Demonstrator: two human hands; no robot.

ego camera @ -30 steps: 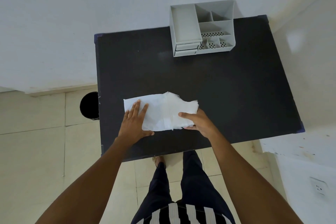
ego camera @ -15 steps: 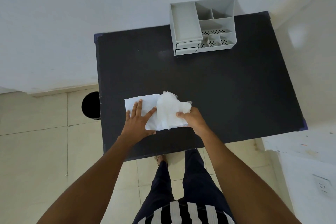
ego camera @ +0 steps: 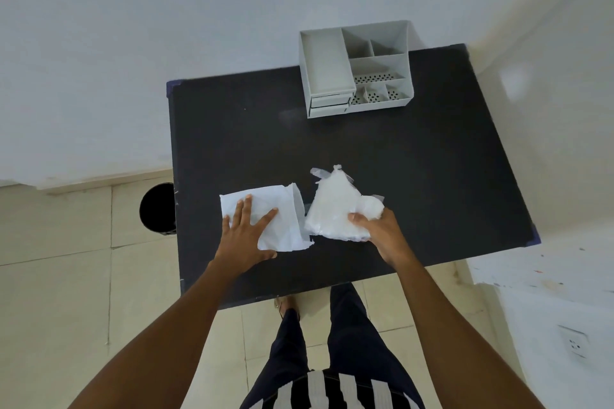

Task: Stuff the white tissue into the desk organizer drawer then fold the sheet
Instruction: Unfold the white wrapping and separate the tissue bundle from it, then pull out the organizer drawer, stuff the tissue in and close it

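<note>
A flat white sheet (ego camera: 282, 209) lies near the front of the black table (ego camera: 398, 176). My left hand (ego camera: 247, 236) presses flat on it with fingers spread. Just to its right, my right hand (ego camera: 378, 229) grips a bunched white tissue (ego camera: 332, 209), held apart from the sheet with a narrow gap between them. The grey desk organizer (ego camera: 357, 68) stands at the table's back edge, with two shut drawers (ego camera: 329, 103) on its front left.
A black round bin (ego camera: 157, 209) stands on the tiled floor left of the table. White walls rise behind and to the right, with a wall socket (ego camera: 574, 345) at lower right. My legs are below the table's front edge.
My right hand has pulled the bunched tissue off the flat sheet and to the right, so the two now lie apart. My left hand stays pressed on the sheet.
</note>
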